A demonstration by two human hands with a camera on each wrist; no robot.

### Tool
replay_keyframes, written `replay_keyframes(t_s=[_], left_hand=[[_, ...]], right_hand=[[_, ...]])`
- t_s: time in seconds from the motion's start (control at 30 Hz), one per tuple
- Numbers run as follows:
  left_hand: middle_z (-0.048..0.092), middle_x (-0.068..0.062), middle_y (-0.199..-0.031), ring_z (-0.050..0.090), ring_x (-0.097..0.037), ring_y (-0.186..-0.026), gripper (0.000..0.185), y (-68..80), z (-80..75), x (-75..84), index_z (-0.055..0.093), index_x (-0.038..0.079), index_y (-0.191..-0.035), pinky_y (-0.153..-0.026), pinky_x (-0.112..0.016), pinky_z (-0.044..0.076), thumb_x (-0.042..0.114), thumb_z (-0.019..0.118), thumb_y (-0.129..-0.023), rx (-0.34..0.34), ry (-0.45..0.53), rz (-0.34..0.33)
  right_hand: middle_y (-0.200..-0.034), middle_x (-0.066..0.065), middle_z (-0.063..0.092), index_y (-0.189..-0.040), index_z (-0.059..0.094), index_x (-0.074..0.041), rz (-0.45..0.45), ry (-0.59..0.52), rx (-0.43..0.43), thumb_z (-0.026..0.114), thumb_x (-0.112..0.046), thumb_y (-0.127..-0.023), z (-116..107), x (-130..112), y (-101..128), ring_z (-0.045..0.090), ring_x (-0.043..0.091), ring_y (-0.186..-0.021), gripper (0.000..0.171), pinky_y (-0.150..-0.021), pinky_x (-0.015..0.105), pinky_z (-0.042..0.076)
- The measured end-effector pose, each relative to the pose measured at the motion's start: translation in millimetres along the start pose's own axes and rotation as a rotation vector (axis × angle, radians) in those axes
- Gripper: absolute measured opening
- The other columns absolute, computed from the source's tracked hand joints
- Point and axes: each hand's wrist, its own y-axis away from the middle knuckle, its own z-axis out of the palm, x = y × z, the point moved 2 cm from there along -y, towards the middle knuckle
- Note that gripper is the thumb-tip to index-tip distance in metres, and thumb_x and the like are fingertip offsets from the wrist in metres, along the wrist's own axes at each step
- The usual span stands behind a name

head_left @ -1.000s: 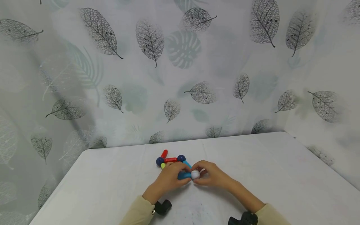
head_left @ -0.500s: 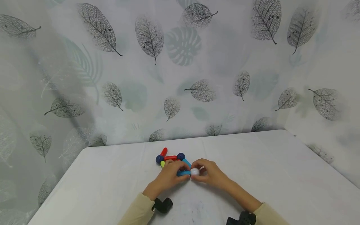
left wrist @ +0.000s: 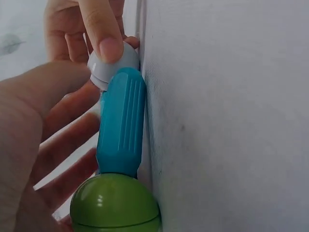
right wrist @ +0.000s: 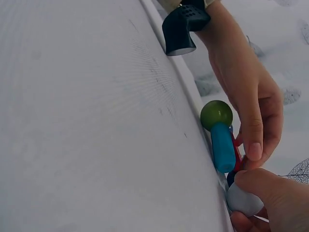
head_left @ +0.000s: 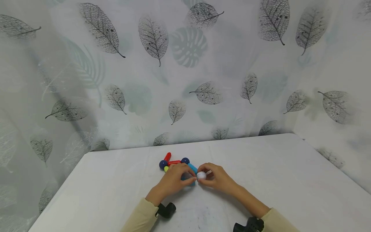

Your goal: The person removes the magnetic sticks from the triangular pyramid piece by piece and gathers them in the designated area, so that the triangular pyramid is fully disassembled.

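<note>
My right hand (head_left: 218,178) pinches a white ball (head_left: 201,175) between thumb and fingers. My left hand (head_left: 174,180) arches over a blue magnetic stick (left wrist: 120,123); its thumb reaches the ball's side in the left wrist view, and its other fingers extend behind the stick. One end of this stick meets a green ball (right wrist: 216,115); its other end stands apart from the white ball in the right wrist view. A second blue stick (head_left: 192,168) runs from a navy ball (head_left: 185,160) toward the white ball. The left hand hides part of the assembly.
Behind the left hand lie a red stick (head_left: 174,162), another red stick (head_left: 167,157), a second navy ball (head_left: 163,165) and a yellow-green stick (head_left: 166,169). All rest on a white-covered table (head_left: 116,193). A leaf-patterned curtain (head_left: 185,77) hangs behind.
The near blue stick's end has swung away from the white ball toward me. My left hand has shifted slightly; the right hand keeps holding the ball.
</note>
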Motion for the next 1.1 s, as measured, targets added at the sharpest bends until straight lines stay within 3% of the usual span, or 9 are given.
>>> replay_keyframes(t_s=[0.1, 0.17, 0.33, 0.47, 0.63, 0.9, 1.1], left_hand=[[0.062, -0.004, -0.107, 0.054, -0.024, -0.110, 0.011, -3.2, -0.1, -0.8, 0.070, 0.013, -0.094, -0.096, -0.048, 0.042, 0.018, 0.074, -0.087, 0.080, 0.003, 0.035], [0.059, -0.008, -0.114, 0.050, -0.030, -0.118, 0.017, -7.3, 1.0, -3.0, 0.069, 0.011, -0.100, -0.097, -0.053, 0.040, 0.016, 0.075, -0.085, 0.093, -0.004, 0.045], [0.059, -0.009, -0.124, 0.043, -0.034, -0.129, 0.024, -16.5, 5.6, -11.0, 0.069, 0.014, -0.110, -0.099, -0.061, 0.031, 0.016, 0.073, -0.087, 0.012, -0.002, -0.008], [0.062, -0.007, -0.121, 0.041, -0.036, -0.132, 0.019, -17.9, 9.6, -14.2, 0.071, 0.016, -0.107, -0.101, -0.064, 0.027, 0.016, 0.072, -0.088, -0.017, 0.007, -0.042], [0.065, -0.005, -0.115, 0.041, -0.036, -0.133, 0.018, -16.5, 9.7, -13.9, 0.071, 0.018, -0.106, -0.101, -0.064, 0.027, 0.015, 0.073, -0.088, 0.011, -0.003, -0.050], [0.066, -0.003, -0.113, 0.041, -0.034, -0.134, 0.018, -16.5, 10.7, -11.9, 0.071, 0.020, -0.105, -0.101, -0.060, 0.029, 0.012, 0.070, -0.089, 0.031, -0.034, -0.079], [0.065, -0.001, -0.109, 0.044, -0.035, -0.129, 0.019, -17.3, 13.0, -12.0, 0.071, 0.020, -0.105, -0.094, -0.055, 0.037, 0.012, 0.071, -0.089, 0.069, -0.087, -0.098]], right_hand=[[-0.102, 0.011, 0.065, -0.108, 0.061, -0.001, -0.003, -0.007, -0.004, 0.073, -0.007, -0.087, 0, 1, 0, 0.064, 0.024, -0.090, 0.025, -0.073, 0.030, 0.056], [-0.102, 0.011, 0.065, -0.109, 0.061, -0.002, -0.001, -0.012, -0.001, 0.072, -0.008, -0.088, 0, 2, 1, 0.065, 0.024, -0.090, 0.025, -0.074, 0.031, 0.056], [-0.104, 0.012, 0.066, -0.110, 0.062, 0.001, 0.019, -0.043, 0.009, 0.073, -0.008, -0.087, -1, 4, 3, 0.065, 0.025, -0.091, 0.026, -0.075, 0.032, 0.057], [-0.105, 0.013, 0.066, -0.110, 0.063, 0.002, 0.055, -0.053, 0.010, 0.073, -0.008, -0.086, -1, 3, 4, 0.065, 0.022, -0.091, 0.028, -0.075, 0.030, 0.056], [-0.105, 0.011, 0.066, -0.110, 0.063, 0.002, 0.067, -0.039, 0.020, 0.075, -0.008, -0.085, 0, 3, 2, 0.065, 0.019, -0.092, 0.029, -0.075, 0.028, 0.056], [-0.102, 0.011, 0.065, -0.106, 0.063, 0.001, -0.005, 0.001, 0.035, 0.075, -0.006, -0.084, 0, 2, 2, 0.065, 0.022, -0.089, 0.026, -0.072, 0.029, 0.056], [-0.098, 0.008, 0.066, -0.102, 0.064, -0.002, -0.061, -0.015, 0.015, 0.076, -0.004, -0.082, 0, 2, 4, 0.064, 0.015, -0.086, 0.023, -0.067, 0.026, 0.056]])
